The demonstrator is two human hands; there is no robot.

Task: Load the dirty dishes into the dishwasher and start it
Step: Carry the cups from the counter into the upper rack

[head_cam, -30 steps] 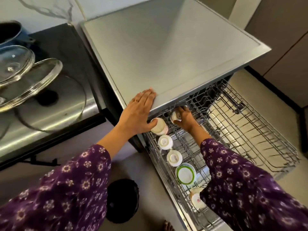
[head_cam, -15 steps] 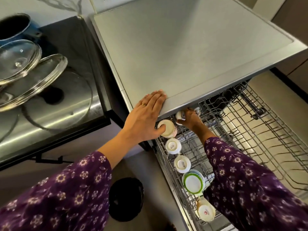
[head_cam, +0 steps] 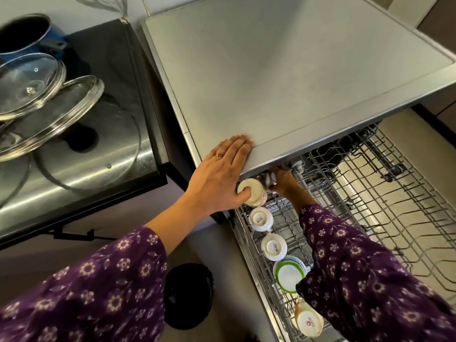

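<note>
Leaning with left hand [head_cam: 222, 178] flat on dishwasher top [head_cam: 283, 70], fingers straight, thumb on cream cup [head_cam: 254, 193]. Reaching with right hand [head_cam: 283, 181] under top edge, curled round small cup [head_cam: 269, 178] at back of upper rack [head_cam: 370, 193]. Half hidden there: easy to knock cream cup, chip rim.

Right grip [head_cam: 283, 180]: fingertips hidden under dishwasher top [head_cam: 271, 82]; small grey item [head_cam: 269, 178] in it was blurred, kind untold. Rack [head_cam: 370, 193]: rear lay hidden under same top. Green-rimmed bowl [head_cam: 286, 275], lowest cup [head_cam: 309, 323]: partly covered by right sleeve [head_cam: 357, 280]. Blue pot [head_cam: 32, 38], glass lids [head_cam: 37, 95]: cut by left edge. Dark round thing [head_cam: 188, 294] on floor [head_cam: 219, 243]: too blurred to name.
</note>
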